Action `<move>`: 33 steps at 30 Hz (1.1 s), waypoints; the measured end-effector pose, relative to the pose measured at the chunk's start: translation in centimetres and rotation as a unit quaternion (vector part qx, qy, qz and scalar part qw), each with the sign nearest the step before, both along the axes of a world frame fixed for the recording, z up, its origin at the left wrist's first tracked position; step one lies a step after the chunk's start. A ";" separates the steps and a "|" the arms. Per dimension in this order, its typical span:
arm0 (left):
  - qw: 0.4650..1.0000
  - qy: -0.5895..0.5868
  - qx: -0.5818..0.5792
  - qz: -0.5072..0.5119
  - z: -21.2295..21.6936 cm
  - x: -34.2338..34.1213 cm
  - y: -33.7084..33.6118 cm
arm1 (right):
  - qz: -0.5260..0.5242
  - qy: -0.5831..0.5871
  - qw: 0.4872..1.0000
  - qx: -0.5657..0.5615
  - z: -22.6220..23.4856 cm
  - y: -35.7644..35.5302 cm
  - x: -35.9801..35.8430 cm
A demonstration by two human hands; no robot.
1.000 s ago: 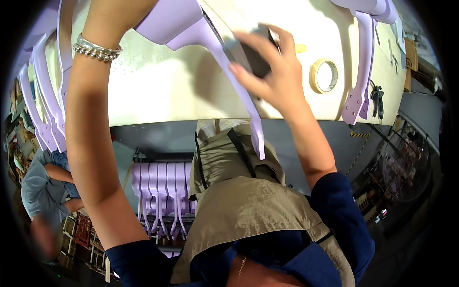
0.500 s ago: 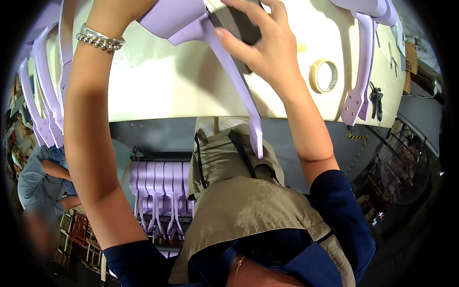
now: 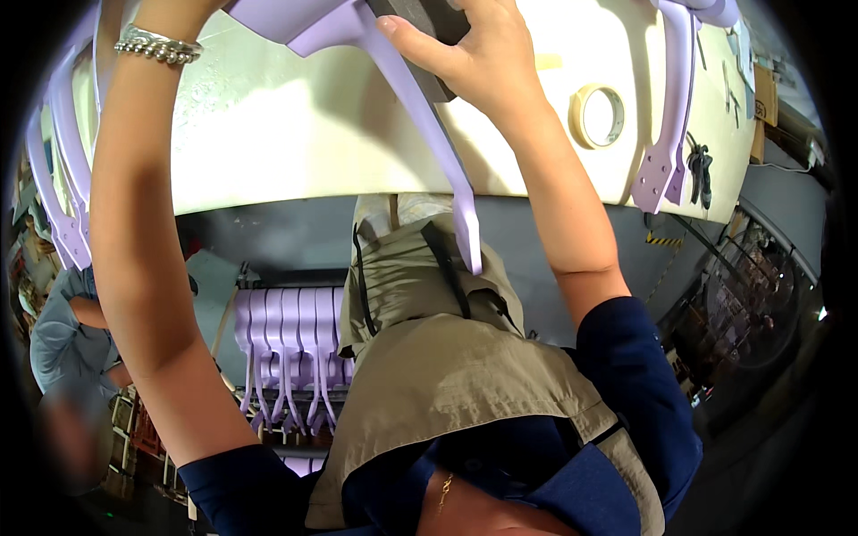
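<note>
A lilac-painted part (image 3: 407, 98), with a broad curved body at the top edge and a long thin leg, lies over the white table, its leg tip hanging past the near edge. My right hand (image 3: 487, 62) is closed around a dark grey block (image 3: 435, 27) and holds it against the upper part of the leg. The thumb lies along the block's near side; the other fingertips are cut off by the frame. My left hand (image 3: 179, 11) reaches to the lilac body at the top edge, only its wrist end showing, fingers out of view. A beaded bracelet circles that wrist.
On the table (image 3: 259, 152) lie a roll of masking tape (image 3: 597, 116) and black-handled tools (image 3: 702, 165). Similar lilac parts stand right (image 3: 666, 134) and left (image 3: 67, 170). Several more hang on a rack (image 3: 286, 330) below. Another person (image 3: 67, 330) sits at left; a round fan (image 3: 751, 304) stands right.
The whole view has shifted slightly, with table and parts sitting higher in it. My right hand has slid the block a little toward the top along the leg; its grip stays.
</note>
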State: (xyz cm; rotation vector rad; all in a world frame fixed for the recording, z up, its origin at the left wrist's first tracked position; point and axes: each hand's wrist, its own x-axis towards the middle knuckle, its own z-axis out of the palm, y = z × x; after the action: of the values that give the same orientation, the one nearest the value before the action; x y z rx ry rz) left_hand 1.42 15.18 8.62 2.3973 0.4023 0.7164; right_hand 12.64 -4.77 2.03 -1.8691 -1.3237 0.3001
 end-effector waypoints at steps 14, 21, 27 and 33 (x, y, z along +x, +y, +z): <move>0.981 -0.013 0.193 0.012 0.3 0.4 -0.7 | -0.054 -0.152 0.983 -0.083 1.1 -7.1 6.3; 0.967 -0.128 0.168 0.144 -3.0 -4.4 -13.0 | 0.049 0.133 0.973 -0.183 -1.1 -5.3 -2.7; 0.980 -0.025 0.195 0.040 -4.6 -3.8 -22.4 | 0.131 0.275 0.925 -0.228 0.3 -9.8 2.9; 0.938 0.081 0.304 0.144 1.3 -2.3 -27.4 | 0.298 0.300 0.827 -0.370 9.3 -14.5 6.4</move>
State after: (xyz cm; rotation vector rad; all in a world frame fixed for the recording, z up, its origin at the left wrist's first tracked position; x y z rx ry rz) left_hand -0.92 -12.23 9.89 3.0330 0.6928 0.8713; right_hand 19.06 -19.31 11.31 -1.6082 -1.3816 1.7908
